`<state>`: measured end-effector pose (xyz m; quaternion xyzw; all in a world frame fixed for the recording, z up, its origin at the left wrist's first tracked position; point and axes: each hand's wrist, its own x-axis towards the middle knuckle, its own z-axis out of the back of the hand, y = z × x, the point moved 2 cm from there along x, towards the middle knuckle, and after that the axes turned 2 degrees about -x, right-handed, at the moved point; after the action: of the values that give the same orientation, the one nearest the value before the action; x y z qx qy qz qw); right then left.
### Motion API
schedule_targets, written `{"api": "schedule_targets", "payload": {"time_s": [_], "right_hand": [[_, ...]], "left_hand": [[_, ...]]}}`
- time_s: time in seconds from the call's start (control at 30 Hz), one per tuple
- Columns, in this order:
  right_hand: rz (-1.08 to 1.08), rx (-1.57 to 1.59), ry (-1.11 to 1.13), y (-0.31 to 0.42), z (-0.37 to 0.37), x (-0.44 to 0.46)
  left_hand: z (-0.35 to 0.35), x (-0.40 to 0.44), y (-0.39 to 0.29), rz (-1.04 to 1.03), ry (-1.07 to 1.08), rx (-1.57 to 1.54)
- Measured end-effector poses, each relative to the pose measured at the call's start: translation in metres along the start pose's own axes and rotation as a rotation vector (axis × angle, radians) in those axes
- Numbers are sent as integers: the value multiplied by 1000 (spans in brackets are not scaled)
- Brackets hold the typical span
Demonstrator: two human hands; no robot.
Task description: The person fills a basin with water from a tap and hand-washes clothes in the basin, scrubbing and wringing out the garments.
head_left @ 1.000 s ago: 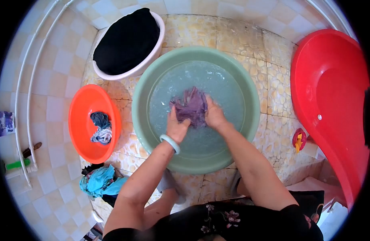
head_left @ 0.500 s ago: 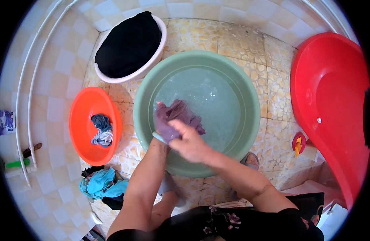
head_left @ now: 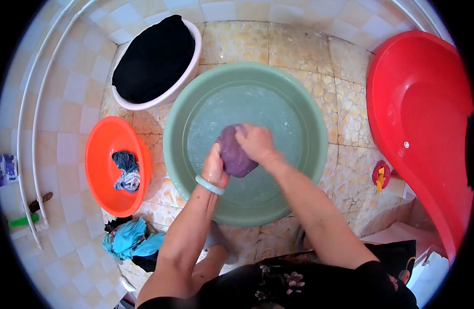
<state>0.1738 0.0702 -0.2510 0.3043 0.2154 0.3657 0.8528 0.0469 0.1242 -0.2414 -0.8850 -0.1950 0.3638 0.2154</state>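
A wet purple cloth (head_left: 236, 154), bunched into a rounded bundle, is held between my two hands above the water of the large green basin (head_left: 170, 121). My left hand (head_left: 214, 167), with a pale bangle (head_left: 209, 185) at the wrist, grips the bundle's left side. From the upper right, my right hand (head_left: 256, 142) closes on the cloth; its fingers are slightly blurred. What kind of garment the cloth is, I cannot tell.
Left of the basin sits an orange tub (head_left: 95, 165) with small grey and white laundry (head_left: 126, 170). Behind it, a pale basin (head_left: 188, 82) holds black cloth (head_left: 154, 59). Turquoise and black clothes (head_left: 131, 239) lie on the floor. A red bathtub (head_left: 391, 98) stands at right.
The purple cloth, earlier draped over my left hand, is now gathered into a compact bundle. My right hand has moved up and right onto it, and my left hand shows beside it.
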Motion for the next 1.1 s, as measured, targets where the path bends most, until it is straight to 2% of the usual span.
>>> {"api": "schedule_targets", "payload": {"time_s": [0.03, 0.1, 0.17, 0.23, 0.3, 0.33, 0.37, 0.4, 0.43, 0.47, 0.5, 0.53, 0.6, 0.67, 0.7, 0.77, 0.8, 0.87, 0.93, 1.0, 1.03, 1.1], "right_hand": [[-49, 13, 14, -10, 4, 1], [-135, 27, 52, -25, 10, 2], [-277, 194, -37, -53, 7, 6], [-432, 390, -79, -72, 3, 5], [-301, 433, -56, -75, -2, -1], [-243, 449, -45, -77, -6, -7], [-170, 292, -49, -83, -18, -8], [-202, 199, -10, -83, -27, -13], [-230, 108, 27, -82, -34, -16], [-255, 18, 62, -82, -39, -15], [-294, 21, 194, -76, -34, -13], [-304, -6, 165, -76, -38, -10], [-326, -62, 109, -76, -47, -6], [-345, 440, 52, -72, -49, -3], [-353, 689, 28, -66, -48, -5], [-221, 852, 85, -15, -14, -18], [-155, 935, 110, 12, 3, -25], [5, 794, 283, 43, 9, -42], [173, 727, 335, 74, 17, -64], [209, 628, 477, 92, 29, -75], [227, 650, 471, 94, 34, -74], [240, 696, 511, 86, 39, -66]], "left_hand": [[-4, -2, 1, -54, 83, 109], [-14, -5, -6, 54, 53, 70], [-20, 4, -12, 131, 116, 50], [-9, 5, -22, 174, -49, 258], [5, 5, -22, 166, -239, 441], [28, 14, -10, 100, -212, 607], [58, 30, 8, 33, -180, 771], [55, 28, 8, -37, -146, 933], [49, 22, 14, -36, -96, 964], [45, 23, 17, 28, -92, 1117], [42, 24, 18, 91, -88, 1268], [40, 25, 17, 156, -85, 1420], [37, 25, 13, 192, -39, 1034], [35, 24, 11, 225, 8, 637], [31, 18, 7, 285, -10, 535], [21, 2, -6, 409, -40, 335], [22, 1, -9, 367, 35, 206], [20, 0, -16, 273, 187, -49], [6, 1, -29, -46, 162, -82], [17, 7, -33, 59, 288, -145], [25, 10, -32, 102, 215, -289], [33, 18, -29, 45, 234, -260]]}}
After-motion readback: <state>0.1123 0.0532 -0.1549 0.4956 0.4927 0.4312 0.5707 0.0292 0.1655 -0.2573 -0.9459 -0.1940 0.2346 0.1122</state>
